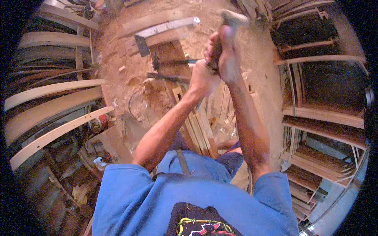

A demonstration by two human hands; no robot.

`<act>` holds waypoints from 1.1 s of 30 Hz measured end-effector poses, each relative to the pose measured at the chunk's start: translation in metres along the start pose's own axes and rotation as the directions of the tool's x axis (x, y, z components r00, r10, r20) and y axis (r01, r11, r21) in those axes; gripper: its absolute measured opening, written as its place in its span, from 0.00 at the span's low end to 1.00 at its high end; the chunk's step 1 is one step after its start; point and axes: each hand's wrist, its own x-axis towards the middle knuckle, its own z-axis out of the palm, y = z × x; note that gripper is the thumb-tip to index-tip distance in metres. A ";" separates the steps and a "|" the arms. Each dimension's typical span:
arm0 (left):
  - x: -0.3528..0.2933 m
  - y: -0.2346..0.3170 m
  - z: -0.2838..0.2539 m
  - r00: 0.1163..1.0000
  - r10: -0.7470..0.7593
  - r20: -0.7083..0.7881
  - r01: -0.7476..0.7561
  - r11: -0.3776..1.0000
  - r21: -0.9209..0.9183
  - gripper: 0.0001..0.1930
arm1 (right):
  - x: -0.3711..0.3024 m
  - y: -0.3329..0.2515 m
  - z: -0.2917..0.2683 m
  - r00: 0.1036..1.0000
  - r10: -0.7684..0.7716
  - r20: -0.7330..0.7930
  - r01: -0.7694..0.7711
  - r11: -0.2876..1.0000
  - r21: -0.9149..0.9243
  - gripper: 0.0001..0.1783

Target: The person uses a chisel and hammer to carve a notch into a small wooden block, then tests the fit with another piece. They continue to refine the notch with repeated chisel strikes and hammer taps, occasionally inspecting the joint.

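My right hand (228,63) is raised over the work area, its fingers wrapped round a hammer-like tool. The tool's pale crosswise head (235,18) sticks out above the thumb, smeared by motion. Close beside it, my left hand (204,78) is closed, and its grip is partly hidden; a dark piece shows between the two hands, too blurred to name. Beyond my left hand a hammer (156,61) lies on a brown board (173,51), its handle pointing toward that hand. Nearer, a dark bar (167,77) lies alongside. Farther off rests a try square (169,27) with a pale blade and dark stock.
Below my hands, slotted wooden pieces (197,131) run toward my lap. Wood shavings (114,51) cover the ground. Curved timber frames (55,94) stand on the left, with a red tin (99,122) among them. Wooden frames (323,116) are stacked on the right.
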 end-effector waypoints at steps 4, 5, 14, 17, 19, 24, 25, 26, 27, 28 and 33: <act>-0.011 0.025 -0.017 0.965 0.255 0.061 -0.262 0.918 0.299 0.13 | -0.056 0.010 -0.021 0.974 -0.214 -0.073 0.221 0.969 0.109 0.37; -0.014 0.022 -0.033 0.976 0.203 0.078 -0.217 0.884 0.413 0.14 | -0.074 0.024 -0.030 0.943 -0.296 -0.154 0.285 0.954 -0.092 0.35; 0.011 -0.071 -0.141 0.980 0.196 0.017 -0.138 0.626 0.767 0.19 | -0.244 0.200 -0.012 0.997 -0.034 -0.072 -0.054 0.372 -0.927 0.36; 0.012 -0.098 -0.137 0.992 0.122 -0.006 -0.077 0.657 0.750 0.19 | -0.250 0.215 0.002 0.998 -0.042 -0.041 -0.032 0.198 -0.980 0.38; 0.014 -0.109 -0.132 0.992 0.123 -0.001 -0.083 0.669 0.739 0.19 | -0.248 0.217 0.006 0.993 0.030 -0.118 -0.121 0.149 -0.981 0.39; 0.035 -0.122 -0.107 0.972 0.171 0.161 -0.234 0.649 0.724 0.18 | -0.245 0.224 0.004 0.992 0.012 -0.129 -0.128 0.228 -0.965 0.40; 0.039 -0.124 -0.099 0.958 0.227 0.177 -0.283 0.634 0.720 0.18 | -0.246 0.226 0.003 0.992 -0.006 -0.130 -0.124 0.250 -0.960 0.39; 0.044 -0.126 -0.089 0.944 0.264 0.199 -0.324 0.611 0.722 0.18 | -0.247 0.228 0.002 0.990 -0.019 -0.136 -0.126 0.267 -0.955 0.39; 0.051 -0.128 -0.079 0.952 0.240 0.189 -0.298 0.595 0.747 0.20 | -0.248 0.231 0.001 0.991 -0.040 -0.131 -0.117 0.254 -0.960 0.39; 0.057 -0.131 -0.069 0.951 0.262 0.166 -0.292 0.577 0.763 0.17 | -0.249 0.233 0.000 0.989 -0.042 -0.139 -0.124 0.247 -0.961 0.39; 0.081 -0.144 -0.050 0.932 0.351 0.092 -0.267 0.492 0.828 0.11 | -0.247 0.235 0.000 0.982 -0.164 -0.098 -0.054 0.252 -0.966 0.38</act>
